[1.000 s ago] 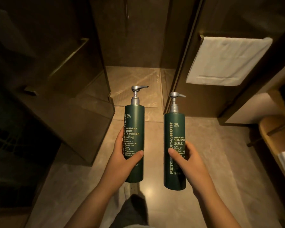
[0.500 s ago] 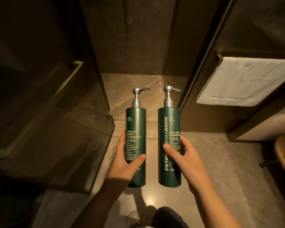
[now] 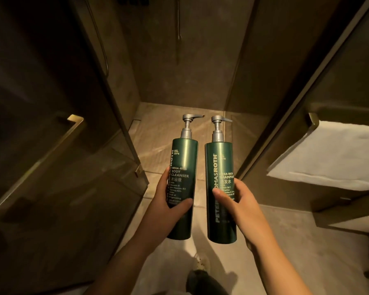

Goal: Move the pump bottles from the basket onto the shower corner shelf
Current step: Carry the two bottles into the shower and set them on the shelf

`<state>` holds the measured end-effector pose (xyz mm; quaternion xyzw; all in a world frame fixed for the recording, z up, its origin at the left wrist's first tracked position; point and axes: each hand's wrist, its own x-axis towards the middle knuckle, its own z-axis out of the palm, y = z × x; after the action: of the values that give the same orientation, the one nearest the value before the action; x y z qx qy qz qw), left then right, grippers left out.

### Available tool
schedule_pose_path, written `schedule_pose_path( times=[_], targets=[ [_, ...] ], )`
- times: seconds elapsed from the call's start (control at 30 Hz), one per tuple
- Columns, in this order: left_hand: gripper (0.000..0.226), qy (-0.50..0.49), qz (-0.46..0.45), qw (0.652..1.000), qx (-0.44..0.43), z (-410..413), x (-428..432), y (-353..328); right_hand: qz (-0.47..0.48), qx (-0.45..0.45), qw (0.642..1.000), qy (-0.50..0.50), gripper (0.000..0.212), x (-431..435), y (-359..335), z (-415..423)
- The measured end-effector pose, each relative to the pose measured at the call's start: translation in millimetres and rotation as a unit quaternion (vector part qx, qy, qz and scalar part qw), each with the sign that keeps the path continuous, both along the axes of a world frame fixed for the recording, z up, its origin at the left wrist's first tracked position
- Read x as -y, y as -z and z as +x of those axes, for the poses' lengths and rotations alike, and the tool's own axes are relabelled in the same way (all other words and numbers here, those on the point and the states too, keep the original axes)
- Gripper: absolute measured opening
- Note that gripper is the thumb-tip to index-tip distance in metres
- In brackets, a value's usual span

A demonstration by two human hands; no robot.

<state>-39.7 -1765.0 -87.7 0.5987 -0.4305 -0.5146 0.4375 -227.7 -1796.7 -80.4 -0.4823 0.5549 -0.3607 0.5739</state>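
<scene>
I hold two tall dark green pump bottles with silver pumps upright in front of me, side by side. My left hand grips the body cleanser bottle around its lower half. My right hand grips the shampoo bottle the same way. Both bottles hang in the air over the threshold of the shower stall. No basket and no corner shelf show in this view.
The open glass shower door with a brass handle stands at my left. A white towel hangs on the glass panel at my right. The tiled shower floor lies ahead, a hose on the back wall.
I have stepped closer to the shower, so the stall fills more of the view. The two bottles have come nearer together and stay upright in my hands.
</scene>
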Motion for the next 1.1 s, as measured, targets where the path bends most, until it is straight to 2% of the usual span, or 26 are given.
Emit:
schedule_pose_path(
  times=[0.07,0.3,0.53,0.7,0.87,1.1],
  targets=[
    [0.079,0.0,-0.011,1.0,-0.004,-12,32,-7,-0.005,-0.004,1.0,-0.009,0.044,34,-4,-12],
    [0.078,-0.051,0.001,0.999,-0.012,-11,96,-11,0.003,0.019,1.0,-0.02,0.048,120,-3,-16],
    [0.081,-0.097,0.013,0.995,-0.014,24,174,8,0.017,-0.006,0.998,-0.065,0.032,206,3,16],
    [0.081,-0.094,-0.011,0.995,-0.036,59,257,14,0.004,-0.026,0.997,-0.071,0.034,297,-5,53],
    [0.078,-0.1,-0.026,0.994,-0.045,99,342,3,-0.021,-0.025,0.996,-0.077,0.054,382,-27,95],
    [0.082,-0.094,-0.043,0.994,-0.033,133,427,-11,-0.022,0.0,0.996,-0.087,0.044,456,-27,141]
  ],
)
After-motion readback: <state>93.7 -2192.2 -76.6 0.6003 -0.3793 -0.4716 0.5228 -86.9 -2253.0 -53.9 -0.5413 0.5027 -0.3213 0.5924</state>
